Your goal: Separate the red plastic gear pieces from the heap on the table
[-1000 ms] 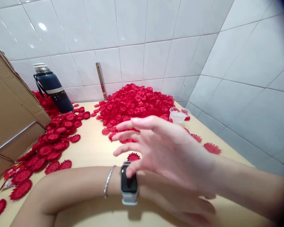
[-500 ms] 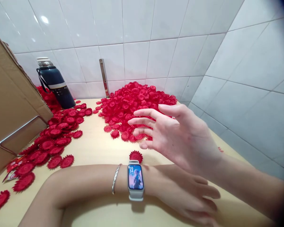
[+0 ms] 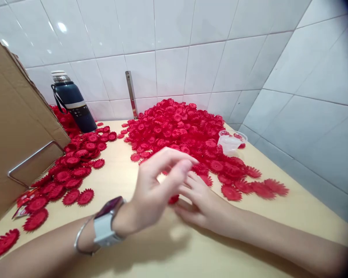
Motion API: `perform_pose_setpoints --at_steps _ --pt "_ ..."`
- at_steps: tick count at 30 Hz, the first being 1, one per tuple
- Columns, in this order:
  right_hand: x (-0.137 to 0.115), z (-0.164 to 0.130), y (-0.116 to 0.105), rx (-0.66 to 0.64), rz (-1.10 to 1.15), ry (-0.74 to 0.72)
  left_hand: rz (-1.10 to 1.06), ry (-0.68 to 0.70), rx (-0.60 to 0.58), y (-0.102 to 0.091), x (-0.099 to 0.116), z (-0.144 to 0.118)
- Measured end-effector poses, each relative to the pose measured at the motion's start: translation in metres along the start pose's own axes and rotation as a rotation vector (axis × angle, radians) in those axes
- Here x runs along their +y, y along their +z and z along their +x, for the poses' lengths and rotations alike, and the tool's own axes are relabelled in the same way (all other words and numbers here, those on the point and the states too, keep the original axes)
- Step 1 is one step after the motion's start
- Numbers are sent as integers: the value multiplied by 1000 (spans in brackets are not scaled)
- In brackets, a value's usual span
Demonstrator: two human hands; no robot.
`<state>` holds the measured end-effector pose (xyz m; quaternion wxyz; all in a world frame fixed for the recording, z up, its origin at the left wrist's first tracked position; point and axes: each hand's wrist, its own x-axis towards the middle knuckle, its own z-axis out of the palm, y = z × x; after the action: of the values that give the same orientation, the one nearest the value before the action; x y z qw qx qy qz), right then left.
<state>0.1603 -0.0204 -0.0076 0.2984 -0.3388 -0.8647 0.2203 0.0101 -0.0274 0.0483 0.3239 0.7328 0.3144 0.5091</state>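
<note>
A large heap of red toothed discs (image 3: pixel 174 123), like fabric flower pieces, lies against the wall. My left hand (image 3: pixel 153 189), with a watch (image 3: pixel 106 227) and a bracelet on its wrist, hovers just left of and over my right hand. Its fingers curve loosely with the thumb in front, and nothing shows in them. On the table my right hand (image 3: pixel 203 206) reaches in from the right, palm down. Its fingertips close around one red disc (image 3: pixel 174 199), which is partly hidden between the two hands.
A translucent plastic cup (image 3: pixel 230 143) stands at the heap's right edge. More red discs (image 3: pixel 72 173) trail along the left beside a cardboard box (image 3: pixel 20 112) and a metal wire handle (image 3: pixel 31 158). A dark blue bottle (image 3: pixel 75 104) stands at the back left. Tiled walls bound the table.
My left hand has lifted off the table and swung leftward, turning the watch face away. My right hand has come down to the single disc. The cup and the heap's right side are now uncovered.
</note>
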Motion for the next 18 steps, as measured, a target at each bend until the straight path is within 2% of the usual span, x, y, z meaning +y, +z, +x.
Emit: perform_pose_setpoints --at_steps 2,5,8,12,14,16,18 --pt "3 -2 3 -8 -50 -47 89 -220 -15 -9 -13 2" --pt "4 1 1 97 -30 19 125 -431 -56 -13 -35 -1" --pt "1 5 -6 153 129 133 -80 -581 -98 -9 -42 -5" --pt "-2 13 -13 140 300 188 -349 -702 -200 -5 -36 -1" --pt "-4 14 -15 202 318 218 -391 -714 -158 -7 -37 2" --pt "-8 12 -15 256 294 205 -410 -697 -24 -11 -42 4" --pt "-16 4 -8 144 281 61 -404 -661 137 -18 -48 8"
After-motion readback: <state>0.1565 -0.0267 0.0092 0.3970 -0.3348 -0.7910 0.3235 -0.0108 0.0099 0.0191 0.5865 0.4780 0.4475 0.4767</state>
